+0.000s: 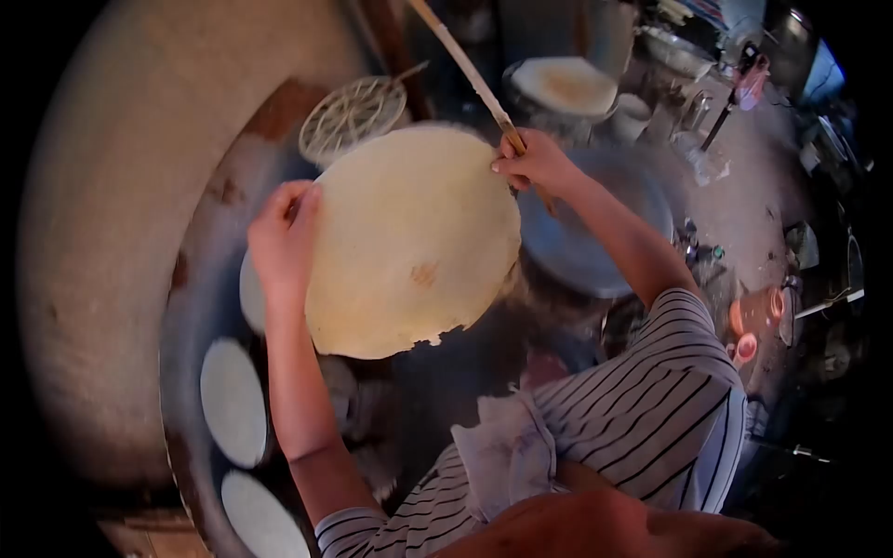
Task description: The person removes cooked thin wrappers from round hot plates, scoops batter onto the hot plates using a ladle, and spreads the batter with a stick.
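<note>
A large, round, thin flatbread (409, 242) with a ragged lower edge and a small brown spot hangs between my hands. My left hand (284, 228) pinches its left edge, thumb against the rim. At its upper right edge is my right hand (535, 163), with fingers closed round a long thin wooden stick (465, 70). The stick slants up to the left and its short end shows below the hand. Whether the right fingers also grip the flatbread is hard to tell.
Pale rounds (233, 402) lie at the left on a dark curved surface. Behind the flatbread is a round wire rack (353, 119). A wide metal pan (600, 223) sits under my right forearm. Another flatbread (565, 86) is at the back, near a metal bowl (676, 53).
</note>
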